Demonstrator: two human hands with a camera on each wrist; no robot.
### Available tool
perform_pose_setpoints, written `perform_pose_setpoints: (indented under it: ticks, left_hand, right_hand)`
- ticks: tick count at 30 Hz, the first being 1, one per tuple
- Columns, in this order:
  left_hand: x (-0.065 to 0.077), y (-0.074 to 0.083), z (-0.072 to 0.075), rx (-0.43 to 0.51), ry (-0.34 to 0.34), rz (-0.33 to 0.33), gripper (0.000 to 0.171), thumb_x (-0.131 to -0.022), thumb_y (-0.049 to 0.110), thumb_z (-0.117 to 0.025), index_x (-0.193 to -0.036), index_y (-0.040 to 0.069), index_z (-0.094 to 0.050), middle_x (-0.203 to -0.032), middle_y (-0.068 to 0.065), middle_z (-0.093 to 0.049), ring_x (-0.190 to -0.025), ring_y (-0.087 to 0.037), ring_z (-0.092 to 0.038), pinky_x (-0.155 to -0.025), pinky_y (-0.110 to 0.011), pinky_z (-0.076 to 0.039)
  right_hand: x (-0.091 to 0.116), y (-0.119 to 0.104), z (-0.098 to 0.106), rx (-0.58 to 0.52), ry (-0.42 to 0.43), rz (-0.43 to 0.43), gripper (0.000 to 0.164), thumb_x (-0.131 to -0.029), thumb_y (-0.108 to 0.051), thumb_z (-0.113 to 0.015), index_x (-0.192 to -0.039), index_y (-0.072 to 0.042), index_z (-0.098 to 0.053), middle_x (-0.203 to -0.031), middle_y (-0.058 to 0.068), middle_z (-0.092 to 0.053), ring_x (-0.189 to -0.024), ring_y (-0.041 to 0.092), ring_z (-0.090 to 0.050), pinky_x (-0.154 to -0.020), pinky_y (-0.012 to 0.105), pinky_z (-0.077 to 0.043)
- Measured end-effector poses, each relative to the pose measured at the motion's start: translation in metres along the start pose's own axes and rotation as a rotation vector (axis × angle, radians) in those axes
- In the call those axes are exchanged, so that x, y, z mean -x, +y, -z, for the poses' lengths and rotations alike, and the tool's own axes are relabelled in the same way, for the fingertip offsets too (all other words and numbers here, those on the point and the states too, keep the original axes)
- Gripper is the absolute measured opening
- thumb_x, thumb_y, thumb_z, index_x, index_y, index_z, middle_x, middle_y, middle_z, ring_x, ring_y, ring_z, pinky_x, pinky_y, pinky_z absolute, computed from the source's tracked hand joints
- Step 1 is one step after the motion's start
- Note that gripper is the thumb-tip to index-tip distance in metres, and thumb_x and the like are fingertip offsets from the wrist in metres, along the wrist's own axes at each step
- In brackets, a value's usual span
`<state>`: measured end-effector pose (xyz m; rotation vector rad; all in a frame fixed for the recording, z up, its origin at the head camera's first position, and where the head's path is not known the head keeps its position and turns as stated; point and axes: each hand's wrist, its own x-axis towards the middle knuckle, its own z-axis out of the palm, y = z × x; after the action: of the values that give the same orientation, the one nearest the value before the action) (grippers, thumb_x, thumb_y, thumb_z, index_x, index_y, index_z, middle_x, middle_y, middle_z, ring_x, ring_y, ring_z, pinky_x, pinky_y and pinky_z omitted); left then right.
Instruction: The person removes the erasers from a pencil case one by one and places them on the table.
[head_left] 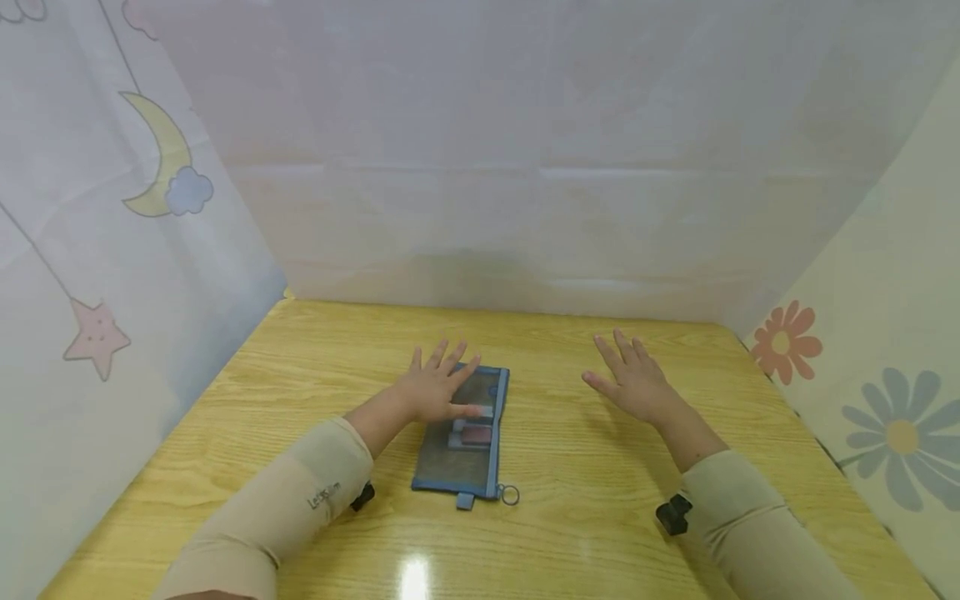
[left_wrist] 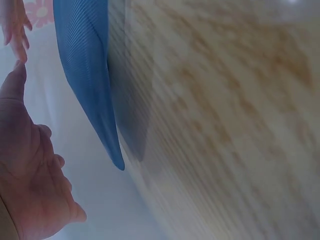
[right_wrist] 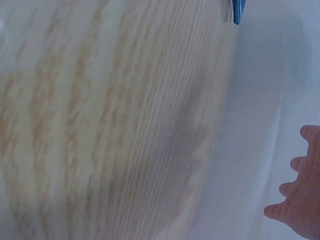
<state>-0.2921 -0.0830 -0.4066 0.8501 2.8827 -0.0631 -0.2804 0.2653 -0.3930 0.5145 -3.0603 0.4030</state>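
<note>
Pouch, see-through grey with blue edging, lying on a wood-grain worktop, slightly left of its middle, short ends toward the far and near edges. A blue zip runs along the side facing the worktop's right edge; a ring and fabric tab stick out at the near end. A small pink shape shows in or on the pouch; I cannot tell which.

The person's left hand is spread above the pouch, not gripping it. The right hand, also spread and holding nothing, hovers toward the worktop's right edge, well apart from the pouch.

Possible trouble: neither hand steadies the pouch, so a sideways sweep of the left fingers could drag it askew. The black device under the left wrist, low near the pouch, could nudge it, and a finger could snag the ring.
</note>
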Motion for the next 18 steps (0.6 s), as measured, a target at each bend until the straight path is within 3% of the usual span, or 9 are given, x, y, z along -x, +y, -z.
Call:
perform_pose_setpoints:
  ticks: [8,18]
  left_hand:
    - [-0.004,0.006,-0.009,-0.022,-0.043,-0.055,0.096,-0.071,0.084,-0.019,-0.146,0.03,0.005,-0.151,-0.001,0.016,-0.136,-0.03,0.015,-0.103,-0.063,-0.001]
    - [-0.007,0.01,-0.017,-0.001,-0.096,-0.07,0.097,-0.071,0.084,-0.021,-0.146,0.029,0.005,-0.152,-0.002,0.012,-0.138,-0.033,0.009,-0.103,-0.062,-0.001]
  right_hand:
    - [0.001,-0.001,0.0,-0.021,-0.008,-0.003,0.078,-0.09,-0.062,-0.03,-0.148,-0.016,-0.003,-0.15,0.023,0.004,-0.132,0.05,0.007,-0.096,0.07,-0.008]
    - [0.002,-0.001,-0.003,-0.052,-0.022,-0.009,0.078,-0.091,-0.06,-0.031,-0.148,-0.013,-0.005,-0.15,0.022,0.006,-0.132,0.049,0.009,-0.097,0.069,-0.006]
